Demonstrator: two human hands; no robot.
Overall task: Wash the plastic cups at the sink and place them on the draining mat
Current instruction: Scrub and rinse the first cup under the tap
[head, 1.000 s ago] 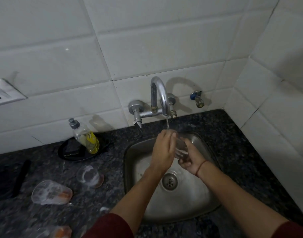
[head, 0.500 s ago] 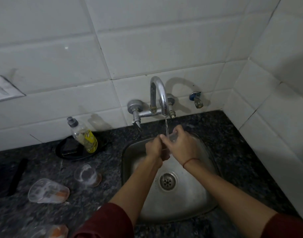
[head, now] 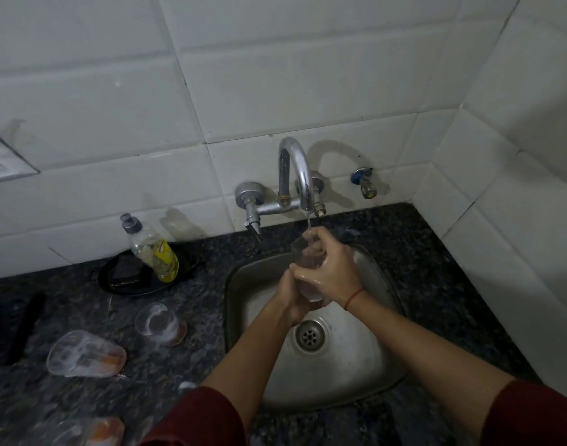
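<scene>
Dark speckled granite counter surrounds a steel sink; under the running chrome tap, right hand wraps a clear plastic cup (left hand grips it beneath).

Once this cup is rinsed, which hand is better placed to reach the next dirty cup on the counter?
Left, probably: the left hand and right hand both grip the cup, but the dirty cups lie left of the sink.

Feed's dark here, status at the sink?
Left hand, right hand both grip clear cup under running tap, over sink. Three cups lie on counter. Nothing blocking.
</scene>
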